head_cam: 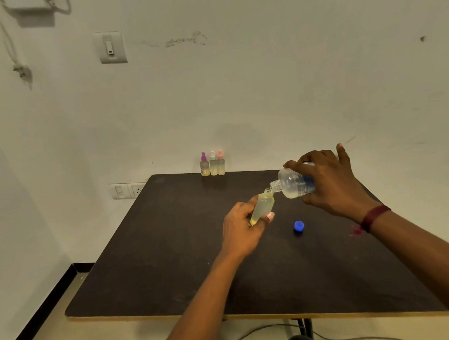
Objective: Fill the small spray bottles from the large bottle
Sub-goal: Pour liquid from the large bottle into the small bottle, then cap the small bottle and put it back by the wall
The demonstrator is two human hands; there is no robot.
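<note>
My left hand [242,225] grips a small uncapped bottle [262,206] of pale yellow liquid, tilted with its open neck up and to the right. My right hand [327,181] holds the large clear bottle [293,183] on its side, its open mouth touching the small bottle's neck. Both are held above the dark table [171,266]. A blue cap [299,226] lies on the table below them. Three small spray bottles [212,164] with purple, white and pink tops stand together at the table's far edge.
The table stands against a pale wall with wall sockets [128,190] at its left rear corner. A small red mark [356,231] lies on the table under my right wrist. A cable [256,332] runs on the floor below the front edge.
</note>
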